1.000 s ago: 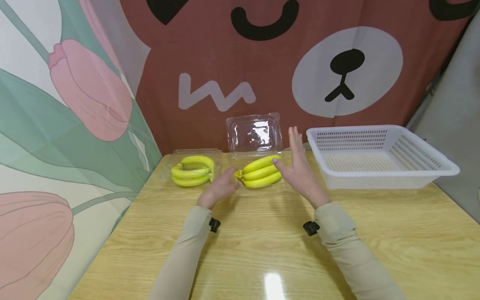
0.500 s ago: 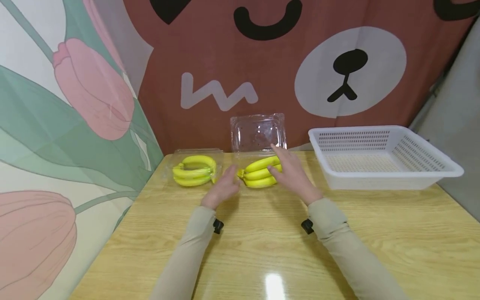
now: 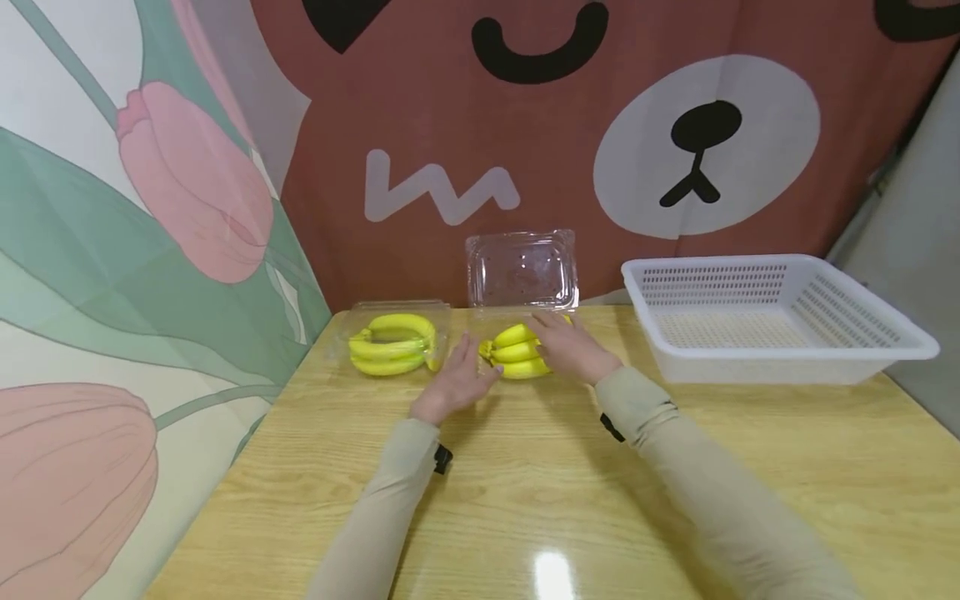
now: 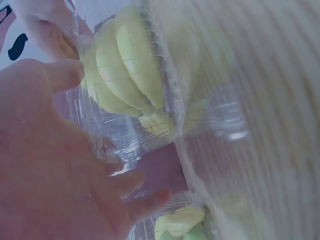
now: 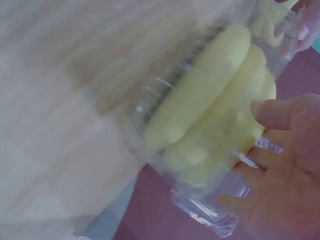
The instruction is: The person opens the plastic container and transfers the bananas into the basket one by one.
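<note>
A bunch of yellow bananas (image 3: 521, 354) lies in a clear plastic clamshell box (image 4: 115, 132), whose lid (image 3: 522, 271) stands raised behind it. My left hand (image 3: 456, 385) is at the box's left side, fingers extended and thumb by its near rim. From the right, my right hand (image 3: 573, 346) reaches over the fruit's tips and hides part of them. In the right wrist view its thumb lies against the bananas (image 5: 215, 100), with the other fingers spread along the box's far side. Neither hand is curled round anything.
To the left, a second clear box (image 3: 442, 312) holds another banana bunch (image 3: 386, 357). A white slotted plastic basket (image 3: 757, 371) stands at the right on the wooden table (image 3: 510, 492). A printed curtain (image 3: 420, 100) hangs right behind the table.
My right hand has come down and leftward from beside the box to over the bananas. My left hand has turned and shifted slightly right, its thumb now nearer the box's front.
</note>
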The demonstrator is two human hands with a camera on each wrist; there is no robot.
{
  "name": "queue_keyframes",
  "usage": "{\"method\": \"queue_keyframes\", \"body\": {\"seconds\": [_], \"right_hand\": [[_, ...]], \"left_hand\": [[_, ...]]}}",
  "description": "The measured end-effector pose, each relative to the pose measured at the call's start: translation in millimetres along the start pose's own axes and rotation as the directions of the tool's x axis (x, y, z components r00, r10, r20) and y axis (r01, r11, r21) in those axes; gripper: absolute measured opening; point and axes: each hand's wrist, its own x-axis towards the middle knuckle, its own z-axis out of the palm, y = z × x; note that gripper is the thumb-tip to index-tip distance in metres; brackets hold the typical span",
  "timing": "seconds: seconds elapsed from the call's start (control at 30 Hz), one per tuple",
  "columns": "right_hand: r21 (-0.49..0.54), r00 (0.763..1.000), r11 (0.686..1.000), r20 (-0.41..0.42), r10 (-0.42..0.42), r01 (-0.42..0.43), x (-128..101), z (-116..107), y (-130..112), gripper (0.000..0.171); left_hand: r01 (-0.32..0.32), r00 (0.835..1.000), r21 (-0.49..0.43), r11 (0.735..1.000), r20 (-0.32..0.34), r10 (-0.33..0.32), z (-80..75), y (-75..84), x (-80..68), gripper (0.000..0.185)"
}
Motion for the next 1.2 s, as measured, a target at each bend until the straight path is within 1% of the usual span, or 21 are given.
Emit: {"method": "queue_keyframes", "body": {"seconds": [0.07,0.13,0.27,0.4,0.53,0.6,0.7,0.8,0.97,1.1,1.2], "right_hand": [[-0.015,0.999,1.000,0.046,0.016,-0.015,1.8,-0.7,-1.5,0.056],[-0.021,0.998,1.000,0.064,0.024,-0.023,3.8,-0.8,-3.8,0.053],[-0.026,0.997,0.999,0.072,0.028,-0.026,6.2,1.9,-9.4,0.052],[-0.028,0.998,1.000,0.061,0.016,-0.014,5.2,5.8,-13.4,0.056],[-0.019,1.000,1.000,0.029,0.002,-0.001,1.9,5.8,-15.8,0.058],[-0.003,1.000,1.000,0.011,-0.002,0.002,-0.3,4.5,-16.2,0.054],[0.037,1.000,0.999,-0.004,-0.004,0.004,-4.2,2.0,-16.9,0.050],[0.082,1.000,0.997,-0.025,-0.003,0.005,-7.9,1.5,-16.8,0.052],[0.142,0.996,0.990,-0.086,0.000,0.012,-11.4,5.2,-18.4,0.050],[0.184,0.990,0.983,-0.137,0.032,-0.006,-13.1,8.8,-19.6,0.048],[0.237,0.978,0.971,-0.194,0.073,-0.026,-13.5,12.4,-19.5,0.045]], "left_hand": [[0.015,1.000,0.030,0.999,0.004,-0.015,1.7,0.7,0.3,0.083],[0.031,1.000,0.054,0.998,0.004,-0.031,2.8,1.3,0.3,0.082],[0.040,0.999,0.102,0.994,0.011,-0.041,3.7,2.0,0.4,0.083],[0.037,0.999,0.125,0.991,0.015,-0.039,3.6,2.7,0.6,0.083],[0.040,0.999,0.137,0.990,0.012,-0.042,3.2,3.5,0.8,0.084],[0.042,0.999,0.142,0.989,0.010,-0.044,2.9,3.7,0.7,0.084],[0.044,0.999,0.146,0.988,0.008,-0.045,3.0,2.7,1.1,0.084],[0.041,0.999,0.148,0.988,0.005,-0.043,3.6,2.1,1.4,0.083],[0.034,0.999,0.137,0.990,0.001,-0.035,3.7,1.3,1.1,0.083],[0.023,1.000,0.132,0.991,0.002,-0.024,2.5,1.5,0.7,0.084],[0.012,1.000,0.136,0.991,0.005,-0.013,1.9,2.0,0.8,0.084]]}}
